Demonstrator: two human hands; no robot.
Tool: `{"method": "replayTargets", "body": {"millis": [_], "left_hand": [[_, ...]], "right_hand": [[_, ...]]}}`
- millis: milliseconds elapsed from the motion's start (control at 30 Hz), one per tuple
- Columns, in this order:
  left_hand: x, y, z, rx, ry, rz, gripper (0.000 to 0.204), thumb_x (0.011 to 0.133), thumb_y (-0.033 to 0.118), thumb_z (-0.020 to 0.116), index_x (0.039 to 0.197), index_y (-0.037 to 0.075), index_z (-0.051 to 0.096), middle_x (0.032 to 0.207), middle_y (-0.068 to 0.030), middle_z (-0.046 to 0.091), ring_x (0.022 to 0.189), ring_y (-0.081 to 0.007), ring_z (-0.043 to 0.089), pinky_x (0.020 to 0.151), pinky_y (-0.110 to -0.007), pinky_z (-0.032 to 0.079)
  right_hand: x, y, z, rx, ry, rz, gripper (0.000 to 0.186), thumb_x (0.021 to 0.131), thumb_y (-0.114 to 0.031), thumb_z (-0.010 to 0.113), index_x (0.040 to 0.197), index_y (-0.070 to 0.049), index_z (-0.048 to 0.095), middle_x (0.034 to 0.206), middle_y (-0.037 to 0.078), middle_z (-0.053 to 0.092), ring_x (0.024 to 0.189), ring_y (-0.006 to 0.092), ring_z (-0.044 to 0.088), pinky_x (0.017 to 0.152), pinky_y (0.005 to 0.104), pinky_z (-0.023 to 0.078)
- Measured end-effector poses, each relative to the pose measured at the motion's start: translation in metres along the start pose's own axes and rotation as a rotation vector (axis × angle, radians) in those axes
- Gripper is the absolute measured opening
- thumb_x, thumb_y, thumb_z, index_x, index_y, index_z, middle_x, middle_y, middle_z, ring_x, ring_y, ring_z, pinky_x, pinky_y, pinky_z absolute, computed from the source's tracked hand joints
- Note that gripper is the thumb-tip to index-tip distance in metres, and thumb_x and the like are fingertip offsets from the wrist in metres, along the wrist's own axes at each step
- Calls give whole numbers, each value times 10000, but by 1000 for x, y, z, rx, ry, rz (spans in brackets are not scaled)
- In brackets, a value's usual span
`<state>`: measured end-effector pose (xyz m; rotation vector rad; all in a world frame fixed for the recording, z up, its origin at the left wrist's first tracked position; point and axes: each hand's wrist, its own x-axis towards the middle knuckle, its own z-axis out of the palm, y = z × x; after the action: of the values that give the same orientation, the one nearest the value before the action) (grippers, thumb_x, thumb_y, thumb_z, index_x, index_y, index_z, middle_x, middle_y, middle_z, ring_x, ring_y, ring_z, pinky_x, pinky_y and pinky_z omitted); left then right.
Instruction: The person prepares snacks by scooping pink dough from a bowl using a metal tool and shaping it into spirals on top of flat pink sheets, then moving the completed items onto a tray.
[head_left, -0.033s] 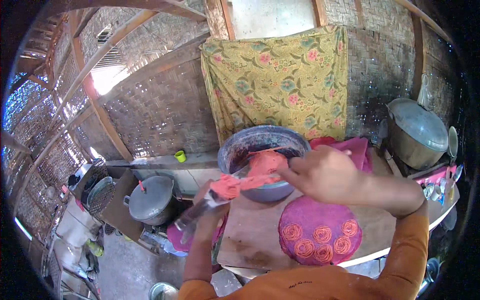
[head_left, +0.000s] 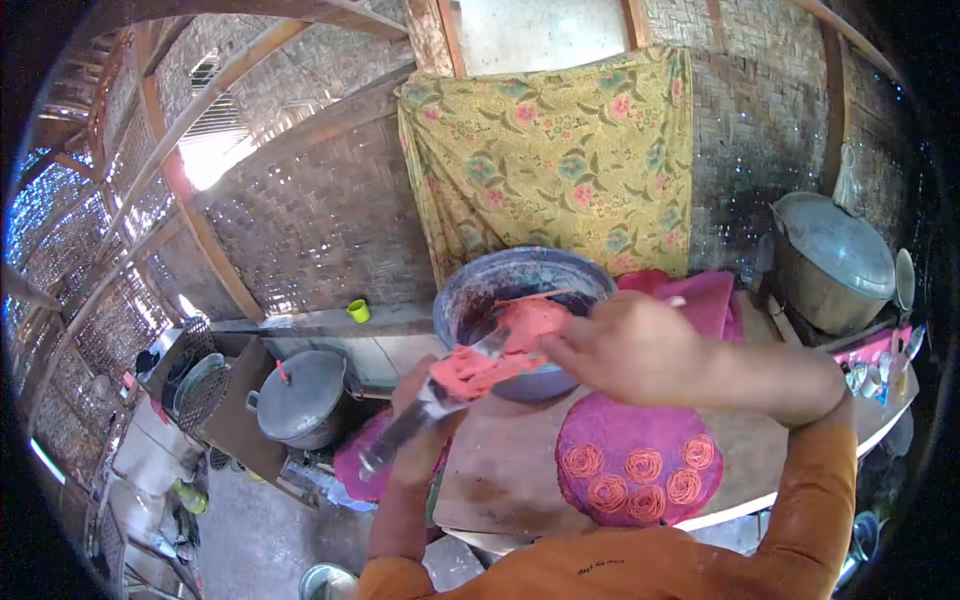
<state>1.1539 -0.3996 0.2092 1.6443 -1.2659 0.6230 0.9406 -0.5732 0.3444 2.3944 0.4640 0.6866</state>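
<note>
I'm reading everything off the big dark bowl at the table's far edge. Pink dough is heaped inside it, and a smear of it trails out over the near rim onto a metal tube press. The press's long axis slants from the bowl's near rim down and to the left. My right hand, just in front of the bowl, is the nearer one, fingers pinched on the dough. My left hand, lower left of the bowl, is wrapped tight around the press.
</note>
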Motion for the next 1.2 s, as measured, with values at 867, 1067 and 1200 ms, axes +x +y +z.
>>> {"method": "replayTargets", "body": {"millis": [867,1067,1200], "left_hand": [[-16,13,-3,266,-251,-94,294,639,288,722,811,102,571,761,-81,603,652,-297,582,572,-398,470],[-20,-61,9,440,-141,48,250,706,250,708,896,113,623,782,-86,623,702,-286,607,606,-367,486],[3,25,-1,467,-254,-180,308,675,261,742,911,104,622,808,-88,632,744,-271,615,642,-357,489]], "right_hand": [[10,-24,17,-77,-74,-207,286,786,-190,513,1032,-60,583,675,5,535,596,142,581,454,289,375],[5,7,-11,34,24,19,95,745,-181,544,766,-88,554,663,31,569,578,184,594,467,318,440],[24,-4,8,-27,-26,-65,162,771,-180,523,878,-70,571,691,33,569,600,189,605,486,326,453]]}}
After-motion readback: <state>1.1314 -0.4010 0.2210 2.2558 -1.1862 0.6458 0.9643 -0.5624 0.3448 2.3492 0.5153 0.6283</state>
